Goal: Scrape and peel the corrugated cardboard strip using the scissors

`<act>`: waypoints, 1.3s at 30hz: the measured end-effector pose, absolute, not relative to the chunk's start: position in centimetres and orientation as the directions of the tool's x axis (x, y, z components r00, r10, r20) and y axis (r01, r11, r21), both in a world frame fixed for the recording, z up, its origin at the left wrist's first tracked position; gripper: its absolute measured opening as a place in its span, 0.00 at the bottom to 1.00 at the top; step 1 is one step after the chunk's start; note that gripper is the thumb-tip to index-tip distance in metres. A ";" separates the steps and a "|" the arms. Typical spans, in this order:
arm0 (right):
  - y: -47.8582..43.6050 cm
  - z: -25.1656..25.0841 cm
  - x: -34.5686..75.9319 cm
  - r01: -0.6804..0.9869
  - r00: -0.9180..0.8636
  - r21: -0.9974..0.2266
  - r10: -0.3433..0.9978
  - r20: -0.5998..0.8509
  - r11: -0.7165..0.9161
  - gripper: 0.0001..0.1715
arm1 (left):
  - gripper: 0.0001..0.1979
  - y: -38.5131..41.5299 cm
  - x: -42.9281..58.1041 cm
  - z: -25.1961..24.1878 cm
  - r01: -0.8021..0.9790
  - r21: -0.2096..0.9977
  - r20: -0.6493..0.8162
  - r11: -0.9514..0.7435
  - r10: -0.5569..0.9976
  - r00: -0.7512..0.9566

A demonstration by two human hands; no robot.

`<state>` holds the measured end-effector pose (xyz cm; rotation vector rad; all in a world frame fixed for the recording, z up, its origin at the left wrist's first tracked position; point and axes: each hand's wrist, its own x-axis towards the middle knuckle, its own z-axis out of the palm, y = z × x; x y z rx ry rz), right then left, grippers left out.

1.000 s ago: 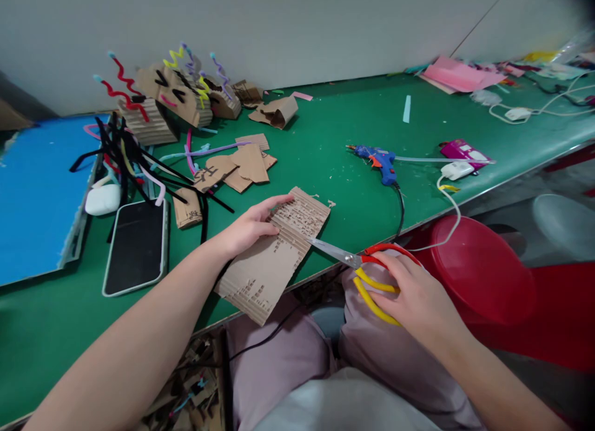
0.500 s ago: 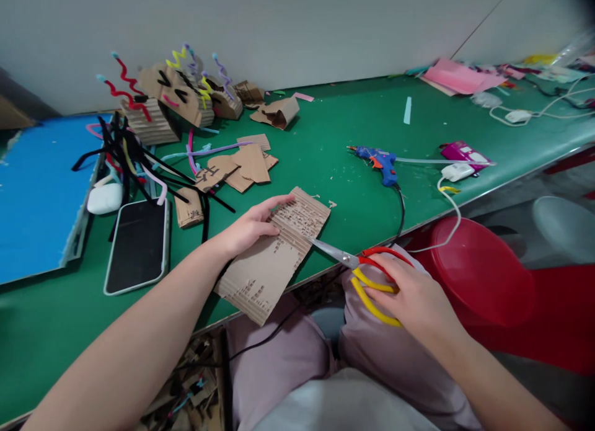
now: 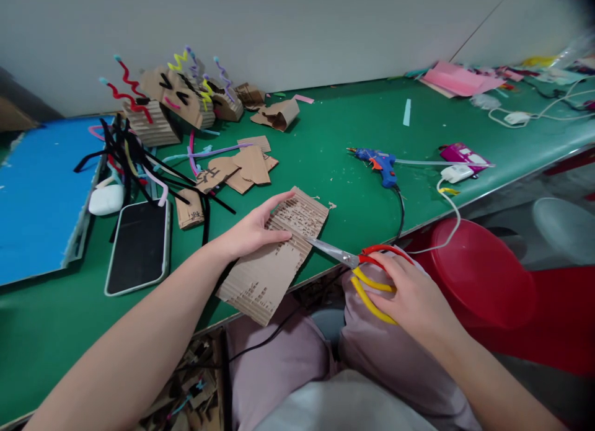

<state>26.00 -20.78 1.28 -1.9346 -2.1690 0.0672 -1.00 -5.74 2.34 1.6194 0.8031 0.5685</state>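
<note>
While the left grip [image 3: 251, 232] holds cardboard [image 3: 260, 276] and the right grip [image 3: 413, 288] scissors [image 3: 351, 261], one scrap [image 3: 224, 169] bears seemingly Chinese characters [image 3: 212, 175].

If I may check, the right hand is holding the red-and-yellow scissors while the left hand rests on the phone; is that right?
Not quite: the left hand rests on the corrugated cardboard piece, as the head view shows, while the phone lies apart from that hand on the green table. The right hand does hold the red-and-yellow scissors.
</note>
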 end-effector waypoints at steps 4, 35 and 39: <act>-20.9 1.4 26.1 0.970 -0.099 -0.212 0.989 0.109 0.121 0.26 | 0.36 -5.6 -1.1 2.3 0.197 0.975 -0.054 -0.105 0.746 0.664; -20.2 1.3 25.3 0.984 -0.105 -0.132 0.988 0.113 0.120 0.27 | 0.36 -5.9 -1.0 1.9 0.122 0.988 -0.020 -0.094 0.708 0.706; -20.2 1.4 25.2 0.980 -0.104 -0.155 0.986 0.131 0.125 0.25 | 0.36 -5.9 -1.1 2.0 0.135 0.988 -0.040 -0.078 0.711 0.702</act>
